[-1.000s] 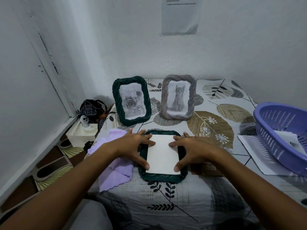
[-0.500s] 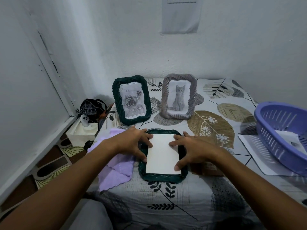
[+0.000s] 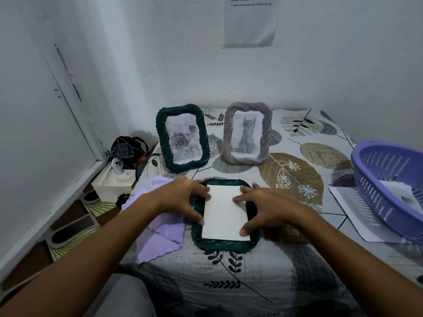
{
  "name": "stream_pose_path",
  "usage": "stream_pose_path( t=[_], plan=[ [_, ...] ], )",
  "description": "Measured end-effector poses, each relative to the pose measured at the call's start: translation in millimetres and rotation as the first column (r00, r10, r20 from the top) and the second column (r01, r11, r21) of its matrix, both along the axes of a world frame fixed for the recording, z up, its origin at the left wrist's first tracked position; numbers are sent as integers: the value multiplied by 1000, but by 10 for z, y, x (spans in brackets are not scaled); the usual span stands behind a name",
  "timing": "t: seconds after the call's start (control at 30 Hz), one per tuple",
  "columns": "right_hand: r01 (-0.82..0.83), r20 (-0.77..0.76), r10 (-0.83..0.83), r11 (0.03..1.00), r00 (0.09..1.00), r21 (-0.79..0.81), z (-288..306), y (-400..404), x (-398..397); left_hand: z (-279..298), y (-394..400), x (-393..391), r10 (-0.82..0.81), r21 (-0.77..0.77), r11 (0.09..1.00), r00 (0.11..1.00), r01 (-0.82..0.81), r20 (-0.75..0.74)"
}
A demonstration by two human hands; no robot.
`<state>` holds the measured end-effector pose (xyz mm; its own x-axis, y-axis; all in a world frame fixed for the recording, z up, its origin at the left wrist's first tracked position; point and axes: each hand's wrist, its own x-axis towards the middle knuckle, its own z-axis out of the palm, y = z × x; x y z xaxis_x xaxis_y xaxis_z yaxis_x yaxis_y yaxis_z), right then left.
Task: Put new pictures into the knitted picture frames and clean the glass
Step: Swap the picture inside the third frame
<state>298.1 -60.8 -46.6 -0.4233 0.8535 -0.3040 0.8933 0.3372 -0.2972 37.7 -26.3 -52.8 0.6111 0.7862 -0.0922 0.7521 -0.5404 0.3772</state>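
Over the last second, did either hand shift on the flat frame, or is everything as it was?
Barely. The left hand drew its thumb slightly up the white sheet's left edge; its fingers stay spread on the flat frame. The right hand still presses the sheet's right side. Nothing was gripped or let go. Standing frames, cloth and basket are unmoved.

So there's a dark green knitted frame (image 3: 225,244) lying face down on the bed (image 3: 240,282) with a white sheet (image 3: 225,212) sitting in its opening. Both hands are spread over it: left hand (image 3: 183,197) with fingertips on the sheet's left edge, right hand (image 3: 266,205) on the right edge. A lilac cloth (image 3: 158,239) lies just left of the frame, partly under the left wrist. Behind stand two more frames, a green frame (image 3: 183,138) with a rose picture and a grey frame (image 3: 247,133) with a kitten (upright, leaning back a bit). A purple basket (image 3: 389,179) sits at the right on some papers (image 3: 357,213)
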Motion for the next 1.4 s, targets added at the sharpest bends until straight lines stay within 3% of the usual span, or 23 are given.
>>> stream_pose_path(
  t=[0.1, 0.27, 0.87, 0.97, 1.03, 1.13, 1.23, 1.3, 1.4],
  plan=[
    [-11, 23, 11, 1000, 1000, 17, 15, -10, -3, 8, -25, 18, 32, -33, 999, 999, -32, -18],
    [-2, 5, 3, 1000, 1000, -7, -9, -1, -3, -30, -42, 70, 10, 74, 997, 986, 2, -164],
    [10, 5, -10, 1000, 1000, -20, 24, -1, -29, -9, -118, 95, 3, 61, 998, 976, 11, -217],
    [52, -78, -55, 998, 995, -31, 82, -51, -21, 14, -106, 97, -1, 56, 998, 974, 14, -226],
    [155, -227, -161, 987, 961, -43, 159, -97, 16, 39, -111, 107, 1, 62, 998, 974, 14, -226],
    [368, -461, -331, 930, 823, -9, 237, -127, 161, 104, -179, 214, 18, 105, 994, 997, -10, -74],
    [575, -615, -478, 817, 628, -48, 275, -184, 401, 125, -317, 498, 49, 106, 990, 946, -87, 320],
    [656, -642, -554, 748, 530, -104, 279, -262, 572, 131, -447, 786, 112, -24, 993, 840, -118, 531],
    [694, -646, -660, 667, 383, -270, 257, -405, 753, 163, -620, 1201, 285, -321, 943, 706, -86, 648]
  ],
)
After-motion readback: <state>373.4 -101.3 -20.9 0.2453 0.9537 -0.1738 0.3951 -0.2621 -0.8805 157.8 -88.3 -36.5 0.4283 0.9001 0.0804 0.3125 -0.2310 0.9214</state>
